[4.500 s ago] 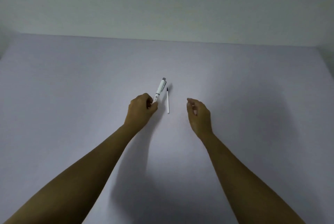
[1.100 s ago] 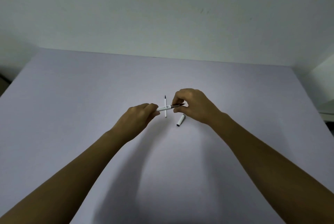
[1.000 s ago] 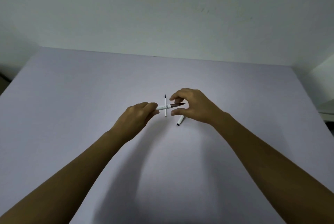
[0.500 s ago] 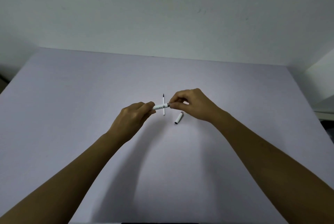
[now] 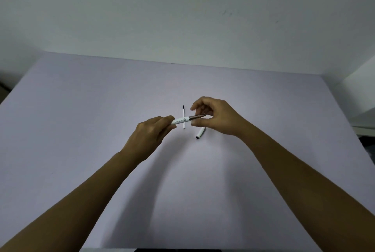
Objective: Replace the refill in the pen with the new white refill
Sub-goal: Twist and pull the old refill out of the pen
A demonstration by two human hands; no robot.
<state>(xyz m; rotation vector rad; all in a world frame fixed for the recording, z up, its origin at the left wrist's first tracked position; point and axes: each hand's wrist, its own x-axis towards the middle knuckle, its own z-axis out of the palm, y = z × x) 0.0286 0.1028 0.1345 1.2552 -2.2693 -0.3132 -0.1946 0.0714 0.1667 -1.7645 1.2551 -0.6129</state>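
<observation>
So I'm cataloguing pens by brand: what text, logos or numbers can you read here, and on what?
Pen: a line of small grey print and a small emblem near the metal tip, too small and blurred to read.
Refill, cap, table: no markings visible.

We see pale lilac table (image 5: 81, 129) against plain whitish wall (image 5: 182, 18); white ledge (image 5: 363, 97) at right.
</observation>
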